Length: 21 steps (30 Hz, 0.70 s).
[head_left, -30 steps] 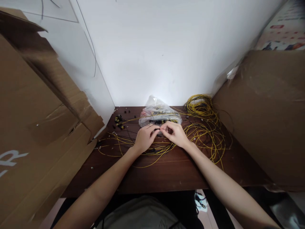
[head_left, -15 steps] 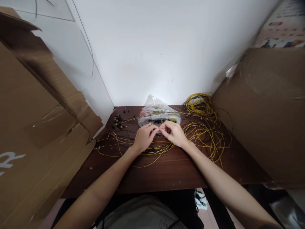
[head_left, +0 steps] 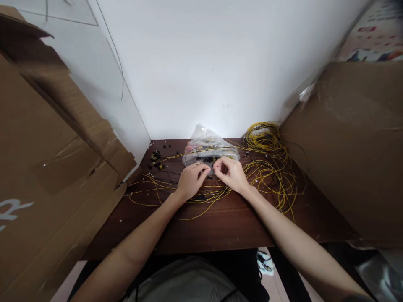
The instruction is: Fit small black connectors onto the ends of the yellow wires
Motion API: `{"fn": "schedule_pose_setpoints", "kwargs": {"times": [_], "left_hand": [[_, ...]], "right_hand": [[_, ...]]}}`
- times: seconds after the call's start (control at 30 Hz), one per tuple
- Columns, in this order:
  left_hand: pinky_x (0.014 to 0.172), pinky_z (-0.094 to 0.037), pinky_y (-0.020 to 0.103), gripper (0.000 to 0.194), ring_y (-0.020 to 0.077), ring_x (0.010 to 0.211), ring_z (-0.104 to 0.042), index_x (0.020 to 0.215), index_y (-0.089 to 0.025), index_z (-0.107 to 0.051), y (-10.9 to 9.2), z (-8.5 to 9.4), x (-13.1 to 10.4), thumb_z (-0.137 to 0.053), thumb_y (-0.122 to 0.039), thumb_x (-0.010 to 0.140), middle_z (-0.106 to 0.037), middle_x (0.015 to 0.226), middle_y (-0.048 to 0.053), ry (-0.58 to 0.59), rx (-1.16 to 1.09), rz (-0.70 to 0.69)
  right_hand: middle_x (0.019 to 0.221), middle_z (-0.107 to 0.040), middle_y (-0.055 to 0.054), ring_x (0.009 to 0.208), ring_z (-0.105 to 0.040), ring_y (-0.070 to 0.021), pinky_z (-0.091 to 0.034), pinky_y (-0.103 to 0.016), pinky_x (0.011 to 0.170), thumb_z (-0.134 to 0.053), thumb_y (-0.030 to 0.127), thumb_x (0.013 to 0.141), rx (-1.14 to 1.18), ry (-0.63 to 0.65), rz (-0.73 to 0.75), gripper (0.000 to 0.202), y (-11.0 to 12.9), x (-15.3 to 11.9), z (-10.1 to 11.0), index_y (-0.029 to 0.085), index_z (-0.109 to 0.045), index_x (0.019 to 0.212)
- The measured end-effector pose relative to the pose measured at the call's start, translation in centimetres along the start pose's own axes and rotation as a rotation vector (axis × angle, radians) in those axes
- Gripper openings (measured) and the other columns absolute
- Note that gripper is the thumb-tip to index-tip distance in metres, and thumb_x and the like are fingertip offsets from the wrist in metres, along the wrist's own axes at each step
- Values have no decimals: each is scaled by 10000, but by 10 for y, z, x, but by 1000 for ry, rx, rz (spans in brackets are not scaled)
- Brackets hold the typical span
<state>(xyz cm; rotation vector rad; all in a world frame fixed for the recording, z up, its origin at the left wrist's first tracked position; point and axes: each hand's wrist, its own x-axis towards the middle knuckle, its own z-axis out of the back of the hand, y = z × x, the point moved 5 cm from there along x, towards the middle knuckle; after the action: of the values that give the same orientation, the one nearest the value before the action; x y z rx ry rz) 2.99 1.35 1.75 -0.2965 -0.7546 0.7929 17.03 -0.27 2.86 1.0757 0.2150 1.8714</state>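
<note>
My left hand is pinched closed just in front of a clear plastic bag with small black and yellow parts in it. A small gap to its right, my right hand also has thumb and forefinger pressed together. Whatever lies between the fingertips of either hand is too small to make out. Thin yellow and black wires run on the table under and in front of both hands. A thin dark wire loops above my left hand.
Coiled yellow wire lies at the back right of the brown table, with looser loops before it. Black connectors sit at the back left. Cardboard boxes flank both sides, and a white wall stands behind.
The fingertips of my two hands were touching or nearly so, and now stand slightly apart. My right hand has shifted a little to the right.
</note>
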Motion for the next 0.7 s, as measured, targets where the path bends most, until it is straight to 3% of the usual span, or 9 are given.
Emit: {"fn": "schedule_pose_setpoints", "kwargs": {"times": [0.4,0.7], "left_hand": [[603,-374,232,189,121,613,-499,886,-178,-648,1,-1,-1,-480,-261,858,-578,666,9,-3,47,-7],[612,-383,233,195,128,641,-526,859,-179,-646,1,-1,0,-471,-263,861,-610,713,21,10,45,-5]], "right_hand": [[734,-591,-6,619,-541,-117,-402,-222,583,-505,182,795,5,147,-5,97,0,0,-7,176,-593,836],[670,-584,5,580,-518,-117,-384,-224,563,-518,169,766,-21,82,-45,73,-4,0,-5,181,-587,747]]}}
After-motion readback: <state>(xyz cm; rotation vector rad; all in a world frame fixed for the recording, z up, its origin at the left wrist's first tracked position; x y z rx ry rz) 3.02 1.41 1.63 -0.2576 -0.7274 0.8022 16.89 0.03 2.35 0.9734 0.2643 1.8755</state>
